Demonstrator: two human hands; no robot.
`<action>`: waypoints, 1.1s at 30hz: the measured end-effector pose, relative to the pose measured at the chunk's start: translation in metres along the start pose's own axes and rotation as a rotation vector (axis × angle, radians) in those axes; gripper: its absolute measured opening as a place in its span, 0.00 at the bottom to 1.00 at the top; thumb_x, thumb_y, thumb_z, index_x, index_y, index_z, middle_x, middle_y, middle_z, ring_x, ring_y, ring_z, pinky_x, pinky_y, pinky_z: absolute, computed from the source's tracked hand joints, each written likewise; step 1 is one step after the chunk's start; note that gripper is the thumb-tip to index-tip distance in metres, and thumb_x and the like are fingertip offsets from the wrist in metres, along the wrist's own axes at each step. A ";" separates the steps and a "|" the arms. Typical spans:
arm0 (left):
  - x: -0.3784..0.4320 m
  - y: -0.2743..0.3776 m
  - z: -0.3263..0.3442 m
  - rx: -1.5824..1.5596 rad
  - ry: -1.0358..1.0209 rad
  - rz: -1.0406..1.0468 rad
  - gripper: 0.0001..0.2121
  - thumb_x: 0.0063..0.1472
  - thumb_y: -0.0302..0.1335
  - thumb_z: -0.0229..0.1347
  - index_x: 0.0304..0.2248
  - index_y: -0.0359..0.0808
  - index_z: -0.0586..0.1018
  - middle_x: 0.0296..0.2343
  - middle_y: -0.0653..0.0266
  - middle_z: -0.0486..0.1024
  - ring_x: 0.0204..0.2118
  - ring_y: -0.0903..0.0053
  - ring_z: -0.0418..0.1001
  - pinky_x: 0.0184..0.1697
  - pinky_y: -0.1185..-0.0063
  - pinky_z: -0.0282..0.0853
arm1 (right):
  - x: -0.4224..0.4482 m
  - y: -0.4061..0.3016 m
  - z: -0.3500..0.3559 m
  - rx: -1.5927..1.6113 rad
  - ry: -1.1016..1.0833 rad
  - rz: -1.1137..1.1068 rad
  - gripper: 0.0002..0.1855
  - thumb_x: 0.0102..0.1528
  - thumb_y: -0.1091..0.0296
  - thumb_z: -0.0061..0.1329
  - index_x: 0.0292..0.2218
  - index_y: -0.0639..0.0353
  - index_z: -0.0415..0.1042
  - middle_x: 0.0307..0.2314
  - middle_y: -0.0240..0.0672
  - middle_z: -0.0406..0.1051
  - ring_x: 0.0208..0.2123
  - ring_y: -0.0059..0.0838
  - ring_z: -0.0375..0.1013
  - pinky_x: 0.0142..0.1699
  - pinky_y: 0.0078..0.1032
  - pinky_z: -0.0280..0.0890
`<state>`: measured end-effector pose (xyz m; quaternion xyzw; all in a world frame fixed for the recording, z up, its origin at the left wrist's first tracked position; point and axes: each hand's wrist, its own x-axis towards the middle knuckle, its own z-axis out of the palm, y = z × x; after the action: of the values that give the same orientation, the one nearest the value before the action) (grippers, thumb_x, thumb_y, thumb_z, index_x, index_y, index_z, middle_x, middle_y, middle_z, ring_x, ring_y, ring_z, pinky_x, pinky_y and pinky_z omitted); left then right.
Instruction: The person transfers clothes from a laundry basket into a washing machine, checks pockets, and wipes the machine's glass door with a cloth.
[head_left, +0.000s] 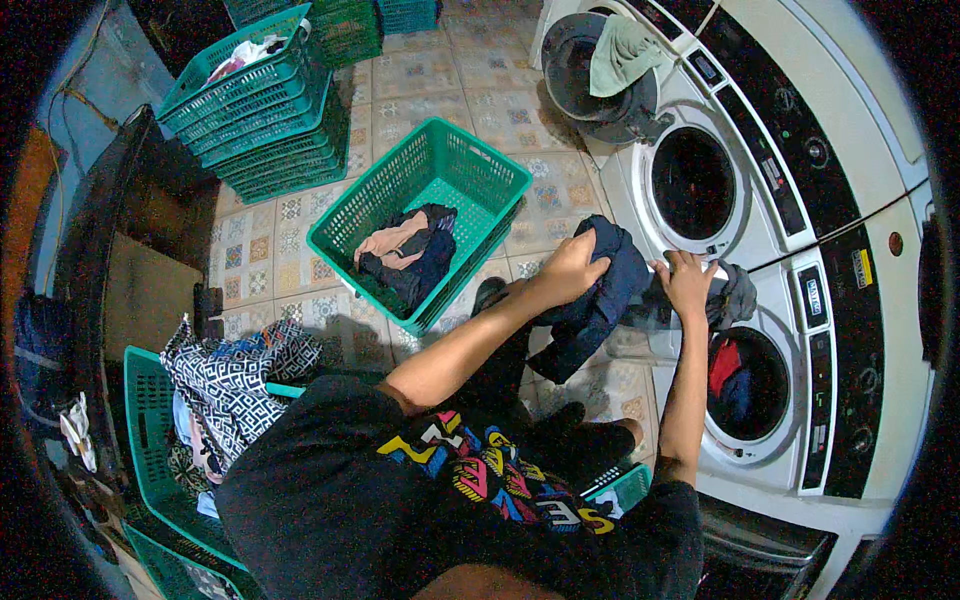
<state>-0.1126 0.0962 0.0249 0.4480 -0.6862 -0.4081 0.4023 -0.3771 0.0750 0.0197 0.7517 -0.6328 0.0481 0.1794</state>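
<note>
My left hand (571, 268) grips a dark navy garment (611, 274), which hangs down over the tiled floor. With its fingers spread, my right hand (684, 279) rests beside a dark grey cloth (733, 298) at the front of the machines. The surface under that palm is partly hidden. Below it is the round opening of a front-loading dryer or washer (795, 409), with red cloth (724, 367) and dark blue cloth inside. In front of me on the floor, a green plastic basket (480, 176) holds dark clothes and a peach-coloured garment (394, 244).
Another machine (694, 184) has its round door (577, 71) swung out, a pale green cloth (622, 56) draped over it. Stacked green baskets (255, 112) stand far left. Beside me, a basket (146, 420) holds a black-and-white patterned cloth (225, 382). A smaller green basket (634, 487) is near my legs.
</note>
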 end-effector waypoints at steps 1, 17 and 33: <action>0.001 -0.002 0.001 0.008 -0.010 -0.040 0.15 0.52 0.31 0.53 0.29 0.24 0.65 0.27 0.37 0.67 0.32 0.45 0.67 0.37 0.61 0.62 | -0.005 0.000 -0.004 0.034 -0.020 0.007 0.23 0.53 0.44 0.43 0.36 0.56 0.74 0.35 0.36 0.72 0.43 0.37 0.67 0.55 0.61 0.42; 0.060 -0.130 0.085 0.271 -0.449 -0.304 0.16 0.53 0.34 0.54 0.33 0.27 0.69 0.27 0.43 0.72 0.34 0.50 0.71 0.35 0.63 0.65 | -0.039 0.013 -0.011 0.143 -0.139 0.164 0.12 0.53 0.60 0.46 0.29 0.59 0.74 0.26 0.37 0.73 0.33 0.39 0.69 0.49 0.37 0.56; 0.100 -0.130 0.069 0.286 -0.661 -0.559 0.16 0.51 0.34 0.56 0.33 0.27 0.71 0.31 0.43 0.72 0.37 0.51 0.71 0.39 0.63 0.66 | -0.080 0.038 -0.006 0.331 -0.322 0.229 0.09 0.46 0.69 0.48 0.32 0.55 0.73 0.30 0.38 0.73 0.39 0.42 0.68 0.51 0.41 0.55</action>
<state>-0.1665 -0.0191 -0.1003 0.5129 -0.6801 -0.5230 -0.0299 -0.4290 0.1467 0.0094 0.6922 -0.7178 0.0507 -0.0556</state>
